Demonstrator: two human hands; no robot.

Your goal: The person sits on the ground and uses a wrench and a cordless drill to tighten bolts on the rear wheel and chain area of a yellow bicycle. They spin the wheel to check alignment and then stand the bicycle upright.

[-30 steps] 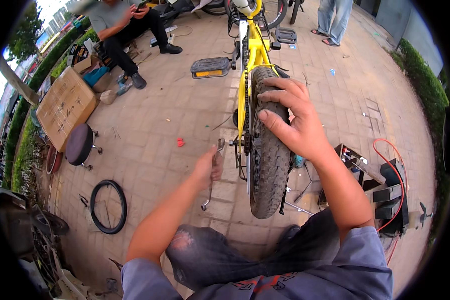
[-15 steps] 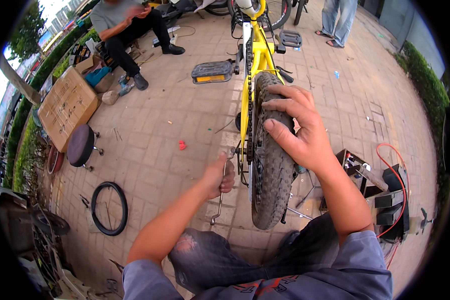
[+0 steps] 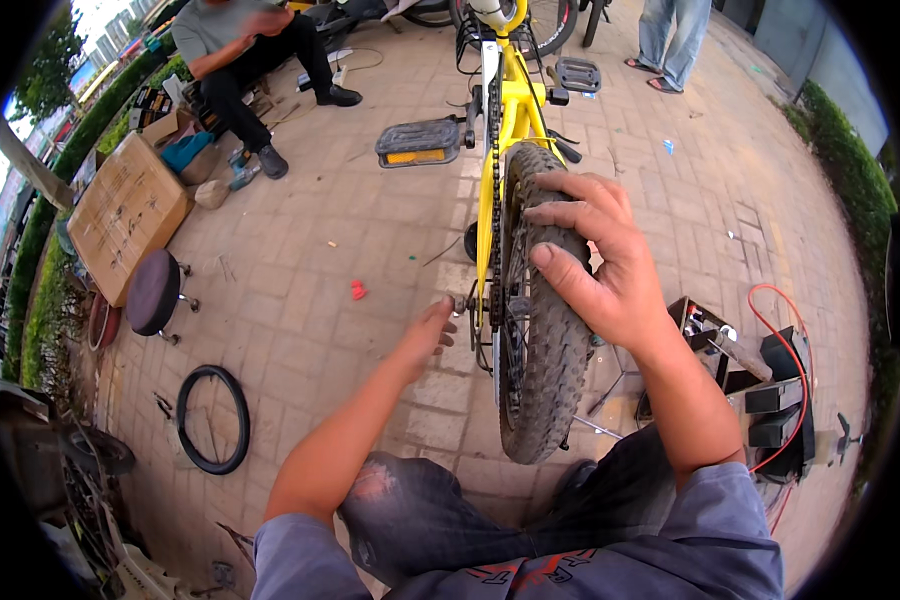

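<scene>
A yellow bicycle (image 3: 518, 100) stands before me, its knobby rear tyre (image 3: 540, 390) nearest. My right hand (image 3: 600, 260) grips the top of that tyre, thumb and fingers over the tread. My left hand (image 3: 428, 335) is beside the rear axle (image 3: 475, 305), fingers curled around the metal wrench (image 3: 458, 304); only its head shows clearly, and its handle is mostly hidden. The chain (image 3: 494, 200) runs along the frame's left side, below a black pedal (image 3: 417, 143).
A seated person (image 3: 215, 50) and a standing person's legs (image 3: 670, 45) are beyond. Around me: cardboard box (image 3: 130, 215), round stool (image 3: 150, 295), loose black tyre (image 3: 213, 420), toolbox (image 3: 695, 320), red hose (image 3: 805, 360) over black cases, hedge (image 3: 850, 170).
My left hand has risen towards the axle; the wrench's handle, which hung visibly below it, is now mostly out of sight. My right hand has slid slightly down the tyre.
</scene>
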